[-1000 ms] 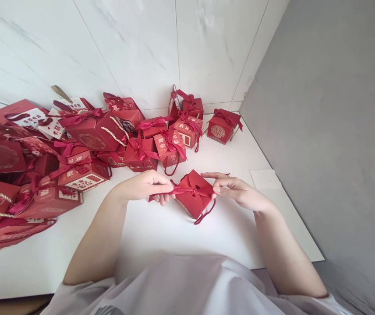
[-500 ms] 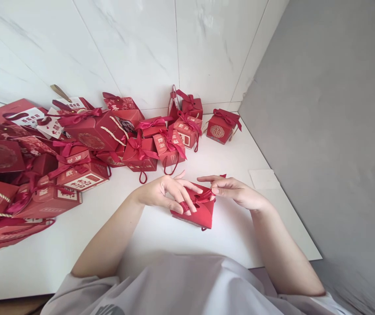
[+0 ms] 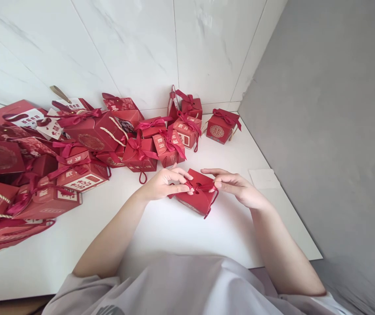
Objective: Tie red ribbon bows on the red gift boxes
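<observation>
Shifted toward 12 o'clock, the red box (image 3: 195,201) is topped by ribbon (image 3: 204,187) pinched between nearly closed left fingers (image 3: 177,189) at 9 o'clock and right fingers (image 3: 224,178) at 3, seemingly for even tension.

White tabletop (image 3: 164,236) is running open between the forearms (image 3: 111,234). Crowded red boxes (image 3: 79,157) are blocking the left and far side, a tiled wall (image 3: 135,48) rising behind them. Passage is showing between a lone box (image 3: 220,129) and the right hand (image 3: 235,188), a grey wall (image 3: 322,122) bounding it.
</observation>
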Demonstrator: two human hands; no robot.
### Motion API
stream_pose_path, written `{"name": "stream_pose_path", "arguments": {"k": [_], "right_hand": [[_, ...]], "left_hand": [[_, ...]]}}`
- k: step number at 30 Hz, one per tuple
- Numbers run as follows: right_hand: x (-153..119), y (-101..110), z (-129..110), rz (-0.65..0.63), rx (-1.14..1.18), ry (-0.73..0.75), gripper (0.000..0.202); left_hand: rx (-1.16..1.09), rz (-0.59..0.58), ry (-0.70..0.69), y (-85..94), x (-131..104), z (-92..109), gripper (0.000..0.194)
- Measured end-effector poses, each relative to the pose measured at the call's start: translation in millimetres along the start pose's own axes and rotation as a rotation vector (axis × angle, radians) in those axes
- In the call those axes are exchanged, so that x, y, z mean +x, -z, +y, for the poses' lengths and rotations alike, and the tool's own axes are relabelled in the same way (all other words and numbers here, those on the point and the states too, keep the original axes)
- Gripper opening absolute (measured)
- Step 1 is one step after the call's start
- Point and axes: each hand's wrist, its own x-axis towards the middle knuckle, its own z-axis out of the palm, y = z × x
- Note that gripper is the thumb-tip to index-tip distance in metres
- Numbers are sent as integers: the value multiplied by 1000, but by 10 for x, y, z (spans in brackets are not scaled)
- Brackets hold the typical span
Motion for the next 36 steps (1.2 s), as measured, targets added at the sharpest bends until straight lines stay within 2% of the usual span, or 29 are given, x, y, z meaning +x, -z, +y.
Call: {"name": "stream_pose_path", "arguments": {"k": [4,12,19,24,28,33,36], "right_hand": [[-8,-18,1,-5,0,148,20],[58,-142,53,-32,119,255,19],[80,-226,47,64,62,170,27],[94,-253,88,66,-3,196,18],[107,-300,130,72,6,228,14],[119,-349,137,181,-8,200,6],[122,-357,116,223,-57,183,9]], "left_hand": [[-2,16,-8,-32,21,-57,22],[12,82,-20,-116,44,-74,20],[9,96,56,-111,43,-45,27],[4,44,46,-100,34,-33,22],[18,45,39,-94,29,-72,19],[-11,65,61,-108,28,-107,18],[-40,55,54,-111,32,-79,19]]}}
